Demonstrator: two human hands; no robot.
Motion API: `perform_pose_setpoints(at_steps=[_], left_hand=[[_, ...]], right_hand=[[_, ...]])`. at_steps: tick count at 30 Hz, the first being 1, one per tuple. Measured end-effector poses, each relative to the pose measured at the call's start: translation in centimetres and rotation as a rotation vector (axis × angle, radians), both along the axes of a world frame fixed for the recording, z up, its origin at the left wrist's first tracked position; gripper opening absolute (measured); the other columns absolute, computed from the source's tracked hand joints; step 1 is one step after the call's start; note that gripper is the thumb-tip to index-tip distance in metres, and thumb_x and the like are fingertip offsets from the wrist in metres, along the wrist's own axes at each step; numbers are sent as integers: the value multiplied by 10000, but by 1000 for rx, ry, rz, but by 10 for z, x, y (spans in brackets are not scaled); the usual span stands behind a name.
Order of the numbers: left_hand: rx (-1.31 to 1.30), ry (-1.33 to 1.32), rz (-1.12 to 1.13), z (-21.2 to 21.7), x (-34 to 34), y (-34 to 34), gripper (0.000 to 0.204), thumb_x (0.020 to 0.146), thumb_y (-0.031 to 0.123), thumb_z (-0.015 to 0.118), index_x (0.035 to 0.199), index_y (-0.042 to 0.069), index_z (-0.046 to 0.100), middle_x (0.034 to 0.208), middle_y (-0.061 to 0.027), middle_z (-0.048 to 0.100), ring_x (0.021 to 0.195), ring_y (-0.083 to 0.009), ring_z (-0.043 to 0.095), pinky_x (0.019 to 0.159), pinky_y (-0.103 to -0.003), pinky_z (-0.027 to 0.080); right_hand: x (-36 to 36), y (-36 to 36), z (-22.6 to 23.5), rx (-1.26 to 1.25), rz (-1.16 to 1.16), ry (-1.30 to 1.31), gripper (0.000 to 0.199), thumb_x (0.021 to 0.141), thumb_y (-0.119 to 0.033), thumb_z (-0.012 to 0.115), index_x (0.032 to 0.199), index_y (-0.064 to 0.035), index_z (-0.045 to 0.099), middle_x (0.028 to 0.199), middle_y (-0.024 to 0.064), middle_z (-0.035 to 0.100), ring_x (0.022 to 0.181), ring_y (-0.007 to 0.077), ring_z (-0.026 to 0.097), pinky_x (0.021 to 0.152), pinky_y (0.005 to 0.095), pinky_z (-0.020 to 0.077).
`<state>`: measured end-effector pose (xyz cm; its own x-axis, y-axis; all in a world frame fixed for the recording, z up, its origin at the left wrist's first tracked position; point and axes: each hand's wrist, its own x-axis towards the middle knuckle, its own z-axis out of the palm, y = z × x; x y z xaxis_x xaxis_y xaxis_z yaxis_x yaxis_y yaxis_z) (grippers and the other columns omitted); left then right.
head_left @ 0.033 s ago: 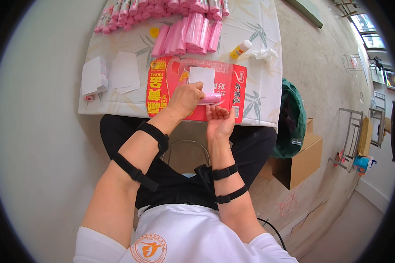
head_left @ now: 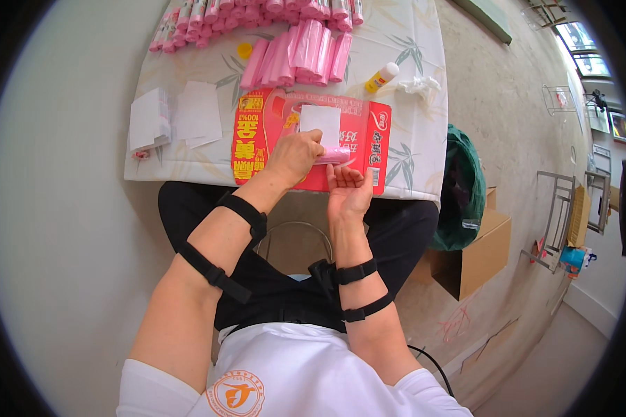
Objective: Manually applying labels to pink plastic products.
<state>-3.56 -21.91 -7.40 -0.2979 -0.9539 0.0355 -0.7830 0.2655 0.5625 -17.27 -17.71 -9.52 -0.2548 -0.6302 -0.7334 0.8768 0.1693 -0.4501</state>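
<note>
A pink roll of plastic bags [head_left: 337, 155] lies across the lower end of a white paper sheet [head_left: 320, 124]. Both rest on a flattened red and yellow printed carton sheet [head_left: 275, 104] at the table's near edge. My left hand [head_left: 297, 154] has its fingers curled closed over the roll's left end, pressing it down; the fingertips are partly hidden. Just below the roll, my right hand [head_left: 349, 191] is palm up with fingers apart and slightly bent, their tips at the roll's near side.
Beyond the carton lie several pink rolls [head_left: 299, 55], with a larger pile of labelled rolls [head_left: 257, 14] behind. A glue stick [head_left: 381, 78], yellow cap [head_left: 244, 51] and crumpled white tissue [head_left: 419, 86] are around them. White papers [head_left: 199, 115] lie left. A green bag [head_left: 464, 187] and cardboard box [head_left: 476, 254] stand right.
</note>
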Motion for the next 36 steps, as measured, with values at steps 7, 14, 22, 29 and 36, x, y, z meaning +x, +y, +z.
perform_pose_setpoints(at_steps=[7,14,22,29,36], left_hand=[[-80,-11,-105,3,1,10,224,685,132,739,847,25,629,812,-83,553,795,-277,596,661,-379,495],[-191,-14,-41,-7,2,5,191,684,126,738,858,79,676,768,-31,565,801,-229,573,701,-372,447],[-58,115,-29,-15,16,-14,164,684,142,754,847,152,738,761,-3,605,795,-199,560,722,-364,397],[69,126,-17,-22,22,-25,157,704,175,755,860,169,746,753,-13,620,798,-203,570,725,-365,383],[392,207,6,-25,28,-41,189,707,218,766,894,205,747,821,-10,655,814,-206,603,770,-364,342]], right_hand=[[-1,-4,5,-15,-11,-29,440,941,-386,466,670,-43,515,740,148,604,754,280,605,925,516,476],[-10,-5,4,-61,35,-92,380,941,-318,499,688,-37,542,732,123,608,749,260,616,889,470,506],[-38,-13,19,-697,680,1752,126,762,-77,668,884,-57,647,890,93,589,834,284,587,699,367,480],[-38,-38,7,-1288,954,2143,272,698,-65,582,949,31,627,1031,119,564,1023,273,546,903,386,458],[-33,-46,-1,-1248,963,2183,297,702,-61,571,978,47,599,1032,129,552,1021,277,548,903,382,464]])
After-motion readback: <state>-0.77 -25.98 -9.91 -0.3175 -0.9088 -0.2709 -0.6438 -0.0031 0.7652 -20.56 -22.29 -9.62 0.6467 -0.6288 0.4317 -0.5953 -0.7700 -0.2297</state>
